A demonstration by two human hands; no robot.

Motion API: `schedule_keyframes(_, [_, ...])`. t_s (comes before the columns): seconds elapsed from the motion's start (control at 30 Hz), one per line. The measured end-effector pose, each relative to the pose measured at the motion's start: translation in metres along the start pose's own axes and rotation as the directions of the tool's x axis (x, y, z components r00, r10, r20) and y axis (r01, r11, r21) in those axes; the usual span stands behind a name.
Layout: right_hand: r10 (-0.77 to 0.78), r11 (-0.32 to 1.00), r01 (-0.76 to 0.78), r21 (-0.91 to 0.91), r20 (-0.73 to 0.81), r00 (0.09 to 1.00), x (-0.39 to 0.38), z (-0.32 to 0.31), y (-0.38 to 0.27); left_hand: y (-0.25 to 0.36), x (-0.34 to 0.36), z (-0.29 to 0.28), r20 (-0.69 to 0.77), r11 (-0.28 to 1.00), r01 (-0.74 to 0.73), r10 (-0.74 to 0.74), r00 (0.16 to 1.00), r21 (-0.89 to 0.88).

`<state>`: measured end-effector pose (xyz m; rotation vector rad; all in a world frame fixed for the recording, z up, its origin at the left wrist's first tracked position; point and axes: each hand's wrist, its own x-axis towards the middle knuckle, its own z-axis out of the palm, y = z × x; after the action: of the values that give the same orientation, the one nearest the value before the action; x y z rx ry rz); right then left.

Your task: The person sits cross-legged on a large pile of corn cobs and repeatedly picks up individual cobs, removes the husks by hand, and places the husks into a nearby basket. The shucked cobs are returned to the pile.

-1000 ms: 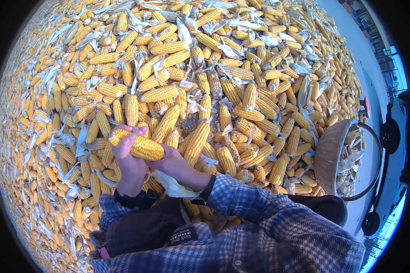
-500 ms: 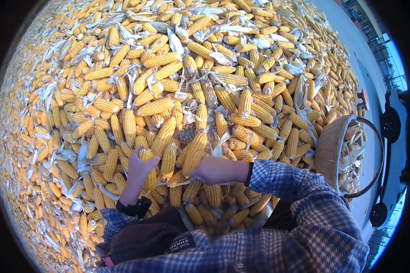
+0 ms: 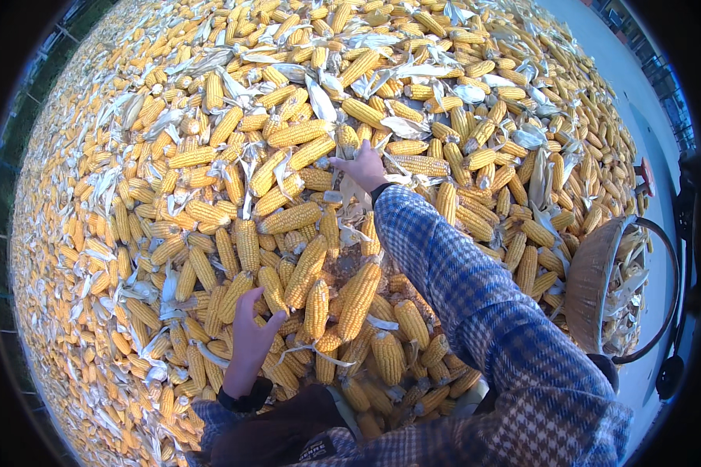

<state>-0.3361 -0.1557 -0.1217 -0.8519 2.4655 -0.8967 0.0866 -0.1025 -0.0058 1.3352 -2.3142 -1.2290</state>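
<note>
My left hand point(image 3: 254, 335) is empty, its fingers curved and apart, beside a yellow corn cob point(image 3: 274, 289) lying in the pile, with a dark band on the wrist. My right hand point(image 3: 360, 166) is stretched far forward over the pile, fingers apart at a cob point(image 3: 347, 137) among pale dry husks point(image 3: 405, 129); whether the fingertips touch it I cannot tell. The plaid sleeve point(image 3: 475, 288) of my right arm crosses over many cobs. Beneath and around both hands lie several loose cobs, some with husk strands attached.
A woven basket point(image 3: 592, 288) with an arched handle, holding dry husks point(image 3: 625, 303), stands on the right. Beyond it are grey pavement point(image 3: 654, 132), a small red object point(image 3: 644, 175) and a dark vehicle wheel point(image 3: 670, 373). A fenced green strip shows at the far left edge.
The cob that my left hand held has been let go; that hand now has open fingers. My right hand has moved from near my body forward and up over the pile.
</note>
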Motion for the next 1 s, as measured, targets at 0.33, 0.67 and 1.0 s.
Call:
schedule_keyframes(0.33, [0.138, 0.921, -0.198, 0.336, 0.196, 0.971, 0.035, 0.030, 0.038, 0.005, -0.015, -0.024, -0.023, 0.986, 0.144, -0.146, 0.989, -0.081])
schedule_keyframes(0.67, [-0.361, 0.588, -0.308, 0.748, 0.583, 0.728, -0.153, -0.080, -0.025, 0.026, 0.027, -0.013, -0.042, 0.957, -0.125, 0.119, 0.992, -0.260])
schedule_keyframes(1.0, [-0.461, 0.341, -0.339, 0.877, 0.471, 0.752, -0.250, -0.058, -0.087, 0.039, 0.017, 0.014, 0.206, 0.444, 0.157, 0.064, 0.976, -0.882])
